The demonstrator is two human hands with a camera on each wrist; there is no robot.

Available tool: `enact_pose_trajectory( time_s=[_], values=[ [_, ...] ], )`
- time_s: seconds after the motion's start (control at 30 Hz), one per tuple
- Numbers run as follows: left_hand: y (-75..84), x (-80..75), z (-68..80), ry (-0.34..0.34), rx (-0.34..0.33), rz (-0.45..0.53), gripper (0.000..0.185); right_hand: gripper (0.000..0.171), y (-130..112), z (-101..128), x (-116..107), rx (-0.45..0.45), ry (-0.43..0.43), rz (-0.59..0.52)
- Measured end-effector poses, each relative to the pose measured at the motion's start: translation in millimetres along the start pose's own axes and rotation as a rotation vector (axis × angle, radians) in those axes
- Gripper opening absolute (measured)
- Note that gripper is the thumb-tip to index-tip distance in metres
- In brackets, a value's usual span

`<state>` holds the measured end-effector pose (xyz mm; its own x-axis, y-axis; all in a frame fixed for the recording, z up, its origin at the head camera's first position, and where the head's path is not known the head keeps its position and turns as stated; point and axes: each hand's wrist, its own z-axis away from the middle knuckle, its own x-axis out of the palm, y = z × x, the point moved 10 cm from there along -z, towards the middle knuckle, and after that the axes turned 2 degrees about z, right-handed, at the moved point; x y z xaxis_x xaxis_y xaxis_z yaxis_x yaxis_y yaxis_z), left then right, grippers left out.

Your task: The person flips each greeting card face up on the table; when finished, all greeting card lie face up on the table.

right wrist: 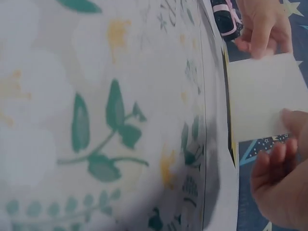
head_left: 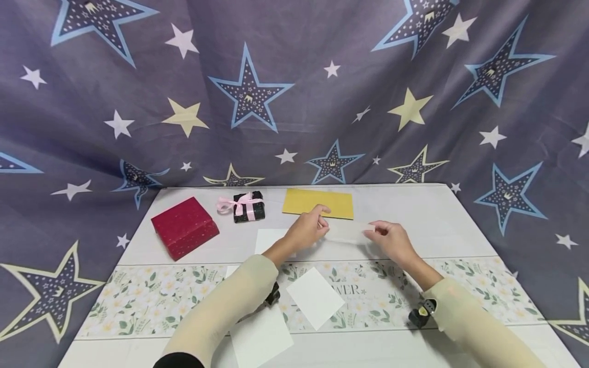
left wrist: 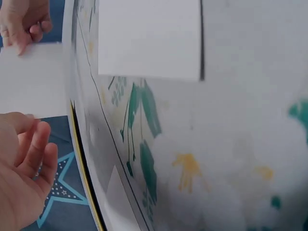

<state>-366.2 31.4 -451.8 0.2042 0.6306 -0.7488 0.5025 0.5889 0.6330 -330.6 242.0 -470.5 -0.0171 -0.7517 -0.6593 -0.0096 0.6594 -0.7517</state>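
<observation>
Operator: On my feed the left hand (head_left: 306, 232) pinches one edge of a thin white sheet (head_left: 346, 232), and the right hand (head_left: 391, 241) pinches the opposite edge

Spotter: And where exactly is that sheet?

Operator: Between the two hands, seemingly lifted off the table (head_left: 437, 220), just on my side of the yellow pad (head_left: 317, 201). Whether it carries any crease, I cannot tell

Spotter: Then I'd keep both pinches light and level, pulling only enough to hold it flat; an uneven tug could buckle paper that thin. What stands in the way?

Operator: That pad is nearest, so drifting forward could brush it. Closer to me, a loose square sheet (head_left: 316, 298) lies turned on its corner over the floral band (head_left: 478, 286), and a pale sheet (head_left: 262, 335) lies beside my left sleeve (head_left: 225, 306)

Spotter: Farther left?

Operator: A dark red box (head_left: 184, 227) and a small ribbon-tied box (head_left: 249, 207), both well apart from the sheet I'm holding. The sleeve worries me more; I'd raise that forearm so its wrist camera (head_left: 273, 295) doesn't drag the loose paper
</observation>
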Motion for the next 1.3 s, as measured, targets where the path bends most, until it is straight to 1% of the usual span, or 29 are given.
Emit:
enact_pose_trajectory(
  time_s=[0.07,0.17,0.27,0.33,0.4,0.47,0.53,0.6,0.7,0.77,0.83,0.93,1.07,1.2,1.3],
  values=[
    [2.9,-0.8,0.7,0.018,0.035,0.002,0.027,0.033,-0.1,0.2,-2.1,-0.024,-0.01,-0.087],
    [5.3,-3.1,2.0,0.049,0.072,-0.006,0.016,0.038,-2.8,0.8,-0.9,-0.094,-0.081,-0.236],
    [2.3,-5.2,4.0,0.071,0.062,0.032,0.016,0.045,-2.8,2.4,1.1,-0.142,-0.168,-0.38],
    [-0.5,-4.0,5.2,0.066,0.047,0.08,0.017,0.047,0.9,3.8,0.9,-0.145,-0.194,-0.411],
    [-2.0,-0.8,5.9,0.048,0.033,0.128,0.018,0.044,6.9,4.5,0.7,-0.129,-0.193,-0.371],
    [-1.1,3.4,6.2,0.025,0.025,0.156,0.019,0.036,11.3,5.4,1.6,-0.125,-0.193,-0.298],
    [2.7,7.4,6.0,-0.003,0.028,0.157,0.021,0.029,13.0,5.9,3.9,-0.133,-0.195,-0.233],
    [6.2,12.5,5.9,-0.037,0.03,0.115,0.024,0.033,12.4,6.1,6.4,-0.145,-0.2,-0.207],
    [7.9,20.8,7.7,-0.091,0.011,0.037,0.035,0.046,11.5,5.8,7.5,-0.15,-0.194,-0.223],
    [7.4,25.5,9.8,-0.116,-0.006,-0.016,0.042,0.053,12.9,5.7,6.9,-0.142,-0.182,-0.211],
    [5.9,28.9,11.4,-0.132,-0.026,-0.043,0.048,0.058,14.1,5.9,6.7,-0.134,-0.178,-0.204],
    [6.7,32.4,11.7,-0.155,-0.027,-0.037,0.053,0.061,16.1,6.8,6.5,-0.123,-0.172,-0.174],
    [10.2,34.6,11.3,-0.178,-0.008,0.005,0.057,0.062,19.8,6.7,6.7,-0.102,-0.166,-0.163],
    [12.7,35.5,10.9,-0.182,0.009,0.01,0.055,0.062,24.9,5.0,5.3,-0.066,-0.166,-0.139],
    [13.9,38.4,8.5,-0.188,0.022,-0.006,0.054,0.061,23.6,3.6,3.0,-0.079,-0.184,-0.091]
  ],
)
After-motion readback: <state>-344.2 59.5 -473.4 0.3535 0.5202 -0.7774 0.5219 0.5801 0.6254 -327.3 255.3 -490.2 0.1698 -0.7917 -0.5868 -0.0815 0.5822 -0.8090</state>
